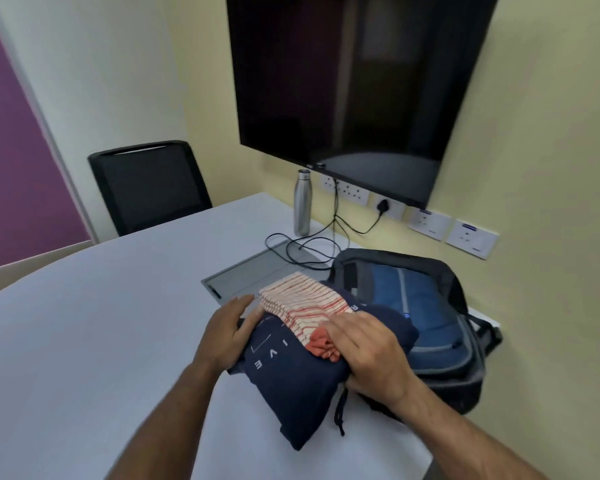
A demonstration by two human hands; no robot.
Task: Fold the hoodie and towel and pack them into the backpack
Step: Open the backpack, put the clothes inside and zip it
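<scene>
On the white desk [101, 323], the folded navy hoodie [291, 368] (striped orange-and-cream towel [302, 303] stacked on top) sits gripped between left hand [227, 332] and right hand [368, 351], beside the open blue-grey backpack [430, 306].

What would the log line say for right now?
stage: packing | folded navy hoodie with striped orange-and-white towel on top | left hand, right hand grip stack | open grey-and-blue backpack beside it
</scene>
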